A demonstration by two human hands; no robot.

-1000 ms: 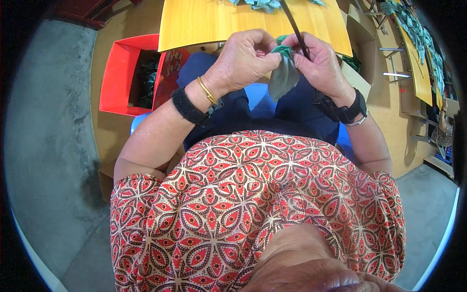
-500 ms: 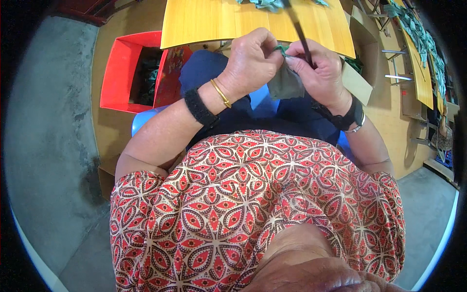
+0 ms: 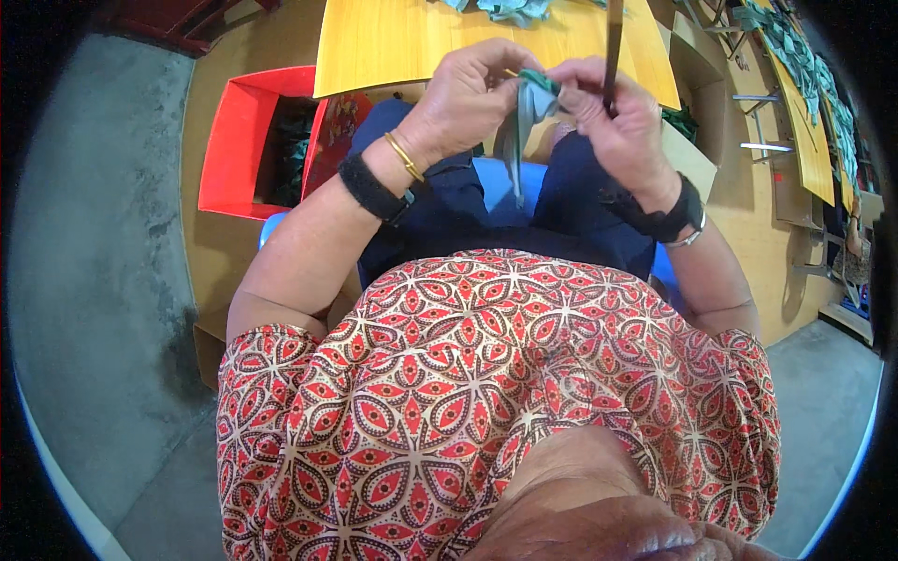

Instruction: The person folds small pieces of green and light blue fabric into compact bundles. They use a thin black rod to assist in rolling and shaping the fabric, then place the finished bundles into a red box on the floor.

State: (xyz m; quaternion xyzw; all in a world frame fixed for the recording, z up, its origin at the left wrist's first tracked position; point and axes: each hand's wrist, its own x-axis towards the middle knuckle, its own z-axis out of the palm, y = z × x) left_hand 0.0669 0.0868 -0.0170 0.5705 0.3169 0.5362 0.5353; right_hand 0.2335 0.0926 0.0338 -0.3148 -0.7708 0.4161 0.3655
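Note:
Above my lap, close to the table's near edge, both hands meet at a small piece of green and grey-blue cloth [image 3: 535, 101]. My left hand [image 3: 468, 101] pinches its upper left side between thumb and fingers. My right hand [image 3: 619, 120] grips the right side with thumb and forefinger. A thin dark rod [image 3: 614, 47] also sits in the right hand, pointing up and away over the table. The cloth is folded at the top, and a narrow strip of it hangs down between my knees. The fingertips partly hide the cloth's upper edge.
A yellow wooden table [image 3: 402, 42] stands ahead, with green-blue cloth pieces [image 3: 510, 9] at its far side. To the left is an open red box [image 3: 224, 159] holding dark green cloth. A cardboard box [image 3: 687, 154] stands at right, near another table [image 3: 804, 140] heaped with similar pieces.
Both hands have risen slightly, the left also shifting left. The cloth, spread flat before, now hangs folded and narrow. The dark rod has swung from a slant to nearly upright.

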